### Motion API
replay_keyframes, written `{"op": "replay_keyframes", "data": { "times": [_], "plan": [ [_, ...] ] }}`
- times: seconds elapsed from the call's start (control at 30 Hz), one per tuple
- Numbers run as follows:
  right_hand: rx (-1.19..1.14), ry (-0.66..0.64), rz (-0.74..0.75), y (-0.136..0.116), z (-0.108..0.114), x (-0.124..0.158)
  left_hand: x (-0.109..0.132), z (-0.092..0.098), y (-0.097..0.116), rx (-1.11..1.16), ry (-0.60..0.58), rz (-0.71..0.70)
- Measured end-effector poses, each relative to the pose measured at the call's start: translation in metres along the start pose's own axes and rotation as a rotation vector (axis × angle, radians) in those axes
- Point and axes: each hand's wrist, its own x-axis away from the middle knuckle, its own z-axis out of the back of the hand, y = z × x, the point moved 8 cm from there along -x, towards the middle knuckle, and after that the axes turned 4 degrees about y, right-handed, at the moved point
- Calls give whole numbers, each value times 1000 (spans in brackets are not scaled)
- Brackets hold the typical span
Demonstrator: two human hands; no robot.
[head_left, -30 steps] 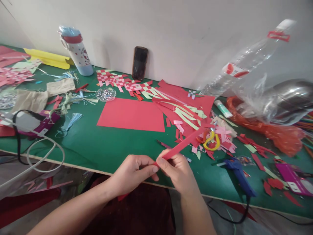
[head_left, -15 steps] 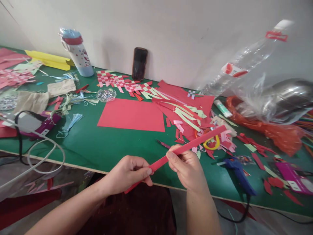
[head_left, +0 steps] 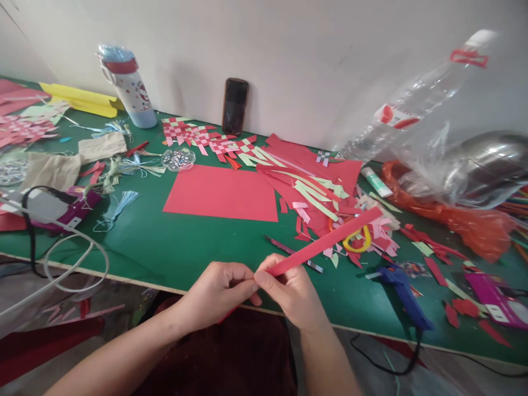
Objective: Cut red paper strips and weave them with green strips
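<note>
A long red paper strip (head_left: 325,241) slants up to the right from my two hands, over the near edge of the table. My left hand (head_left: 223,291) pinches it near its lower end, and a bit of red shows beneath the fingers. Right beside it, my right hand (head_left: 284,286) grips the strip between thumb and fingers, the two thumbs almost touching. Beyond the hands a red paper sheet (head_left: 223,193) lies flat on the green table (head_left: 165,247). A slim dark craft knife or pen-like tool (head_left: 295,254) lies just behind my right hand.
Yellow-handled scissors (head_left: 357,240) lie among paper scraps. At right are a blue glue gun (head_left: 402,297), a glue stick (head_left: 376,182) and a plastic bottle (head_left: 416,104). A phone (head_left: 235,106) leans on the wall; a flask (head_left: 130,88) and tassels (head_left: 119,209) are at left.
My right hand has slid down the strip to the left, up against my left hand. More of the strip and the slim tool behind it now show. The left hand has barely moved.
</note>
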Motion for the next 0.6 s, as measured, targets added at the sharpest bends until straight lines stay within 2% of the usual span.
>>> {"op": "replay_keyframes", "data": {
  "times": [0.17,0.37,0.43,0.5,0.6],
  "plan": [
    [-67,172,10,6,24,1,6,8,-3,-53,13,-20],
    [-221,288,7,9,40,2,9,20,-5,-134,5,-64],
    [-300,411,36,6,59,6,9,31,-3,-238,-12,-69],
    [-370,566,73,4,87,14,10,42,-3,-357,-73,-67],
    [-371,712,96,7,126,32,10,71,0,-565,-30,-84]
  ]
}}
